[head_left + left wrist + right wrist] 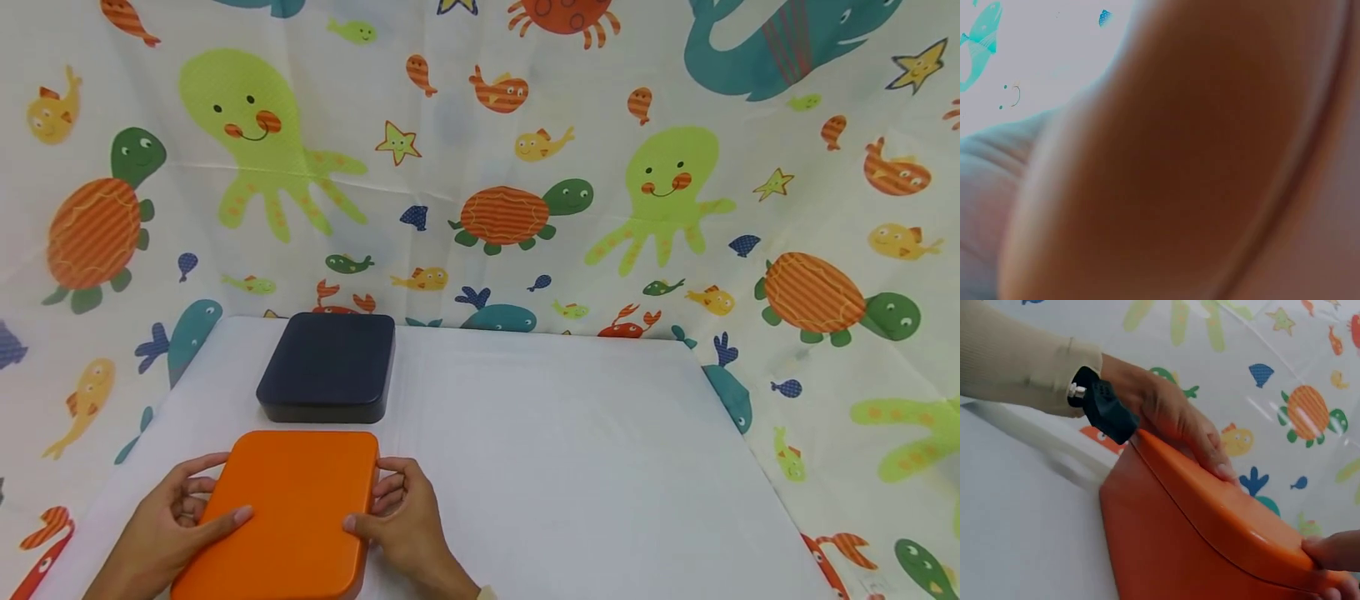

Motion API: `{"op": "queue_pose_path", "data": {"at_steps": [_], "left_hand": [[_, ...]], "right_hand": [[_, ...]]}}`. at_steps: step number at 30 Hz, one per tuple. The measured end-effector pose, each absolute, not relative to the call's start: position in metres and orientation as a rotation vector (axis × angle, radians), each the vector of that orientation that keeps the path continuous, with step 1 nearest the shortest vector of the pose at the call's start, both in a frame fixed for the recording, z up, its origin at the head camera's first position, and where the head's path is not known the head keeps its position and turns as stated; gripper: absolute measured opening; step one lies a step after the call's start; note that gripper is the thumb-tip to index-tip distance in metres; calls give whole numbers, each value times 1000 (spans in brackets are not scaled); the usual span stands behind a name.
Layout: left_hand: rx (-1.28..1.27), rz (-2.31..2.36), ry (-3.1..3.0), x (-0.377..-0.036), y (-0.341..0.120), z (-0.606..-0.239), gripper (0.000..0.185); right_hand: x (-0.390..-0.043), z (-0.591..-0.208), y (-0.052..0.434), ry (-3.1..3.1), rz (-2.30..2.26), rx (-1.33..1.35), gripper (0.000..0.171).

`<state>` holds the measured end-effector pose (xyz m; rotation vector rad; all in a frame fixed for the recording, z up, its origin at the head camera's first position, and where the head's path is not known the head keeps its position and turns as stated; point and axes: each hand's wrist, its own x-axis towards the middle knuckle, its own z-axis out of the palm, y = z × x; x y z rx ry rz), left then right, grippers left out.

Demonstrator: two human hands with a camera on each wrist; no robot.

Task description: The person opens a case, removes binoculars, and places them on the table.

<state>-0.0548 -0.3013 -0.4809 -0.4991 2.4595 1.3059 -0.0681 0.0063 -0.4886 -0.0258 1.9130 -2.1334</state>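
Note:
An orange box (292,517) with rounded corners lies near the front edge of the white table. A thin seam between lid and body runs along its side in the right wrist view. My left hand (168,517) grips its left side, thumb on top and fingers curled at the edge. On the opposite side my right hand (412,517) holds it the same way, thumb pressing the lid's right edge. The right wrist view shows the left hand (1179,419) with a beige sleeve. Blurred skin fills most of the left wrist view.
Just behind the orange box stands a dark navy box (330,362) of similar shape, slightly smaller in view. The white tabletop (585,467) stretches to the right. A curtain (465,150) printed with sea animals hangs around the back and sides.

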Motion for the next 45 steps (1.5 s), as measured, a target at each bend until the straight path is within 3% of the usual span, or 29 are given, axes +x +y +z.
{"op": "queue_pose_path", "data": {"at_steps": [11, 28, 36, 45], "left_hand": [[-496, 1324, 2467, -58, -294, -482, 110], [-610, 1210, 2546, -46, -284, -468, 127], [-588, 1193, 2628, -44, -263, -455, 120], [-509, 1237, 2636, -50, -227, -448, 127]], "right_hand": [[-72, -496, 3, 1548, -2362, 227, 71], [-63, -485, 13, 1867, -2247, -53, 67], [-62, -474, 32, 1969, -2200, -5, 68], [-65, -470, 66, 2057, -2139, 45, 66]]}}
